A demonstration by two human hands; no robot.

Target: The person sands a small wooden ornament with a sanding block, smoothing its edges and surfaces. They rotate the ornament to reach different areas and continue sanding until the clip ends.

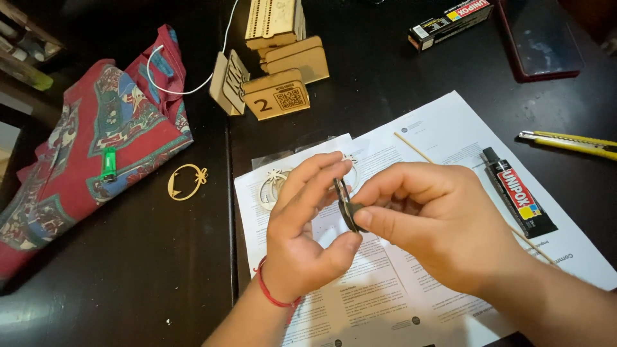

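Both my hands hold a small dark flat ring-shaped piece [348, 207] edge-on above printed paper sheets [450, 135]. My left hand [302, 231], with a red string at the wrist, pinches it between thumb and fingers from the left. My right hand [437, 225] grips its lower edge from the right. Under the hands lies a light wooden cut-out ornament [273, 186], partly hidden. A black glue tube [519, 199] and a thin wooden stick [414, 148] lie on the paper to the right.
A second wooden ring ornament [186, 182] lies on the dark table [128, 270]. A red patterned cloth [90, 148] with a green lighter [108, 164] sits left. Wooden plates [276, 93] stand at the back, beside a glue box [450, 22], a phone [540, 38] and a yellow utility knife [569, 142].
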